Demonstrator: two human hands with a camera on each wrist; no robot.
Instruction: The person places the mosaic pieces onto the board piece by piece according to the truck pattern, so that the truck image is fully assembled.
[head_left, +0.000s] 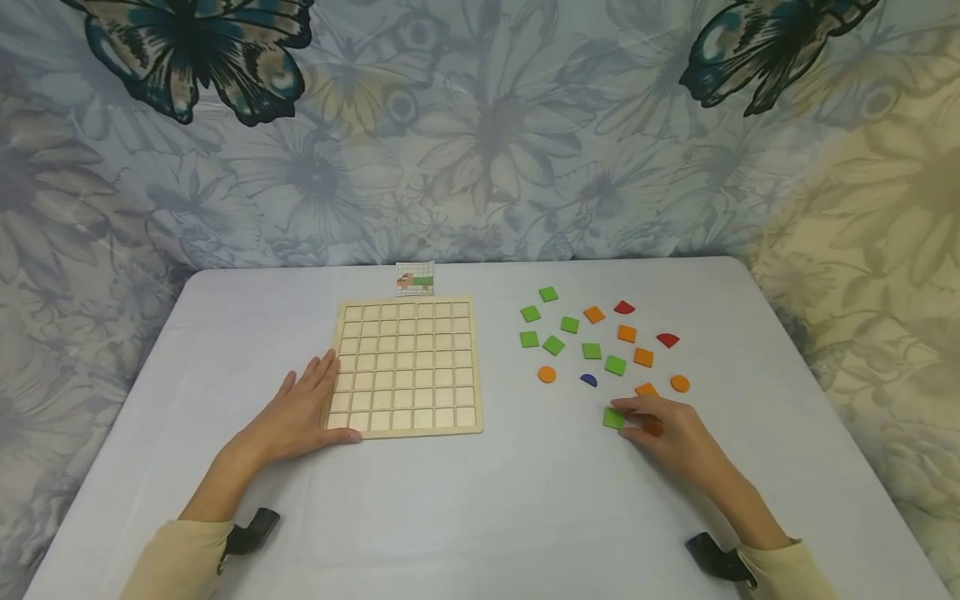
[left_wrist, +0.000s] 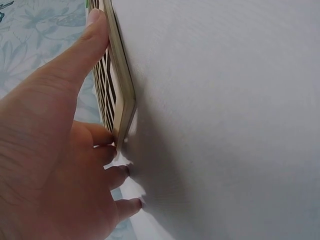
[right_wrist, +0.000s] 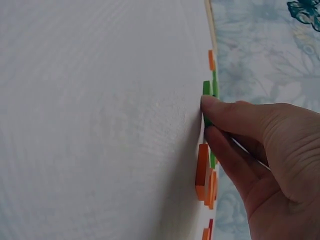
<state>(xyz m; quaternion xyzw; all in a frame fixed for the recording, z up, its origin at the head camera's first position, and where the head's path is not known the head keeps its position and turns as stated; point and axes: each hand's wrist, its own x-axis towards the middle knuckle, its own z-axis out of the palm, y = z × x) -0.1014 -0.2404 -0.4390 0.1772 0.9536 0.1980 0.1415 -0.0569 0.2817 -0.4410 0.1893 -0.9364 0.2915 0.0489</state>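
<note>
A light wooden grid board (head_left: 402,367) lies flat on the table. My left hand (head_left: 300,417) rests at its front left corner, with the fingers fairly straight along the left edge and the thumb on the front edge. In the left wrist view the thumb of the left hand (left_wrist: 55,120) lies over the board's rim (left_wrist: 120,60). At right, my right hand (head_left: 671,433) pinches a green square tile (head_left: 612,418) between thumb and fingers. The same green tile (right_wrist: 206,89) shows edge-on in the right wrist view. An orange piece (head_left: 653,427) lies partly hidden under that hand.
Several green squares (head_left: 570,325), orange squares (head_left: 627,333), two orange circles (head_left: 547,375), two red pieces (head_left: 667,340) and a blue half-circle (head_left: 588,380) lie right of the board. A small picture card (head_left: 415,279) sits behind it. A patterned cloth (head_left: 495,142) hangs behind the white table (head_left: 465,517).
</note>
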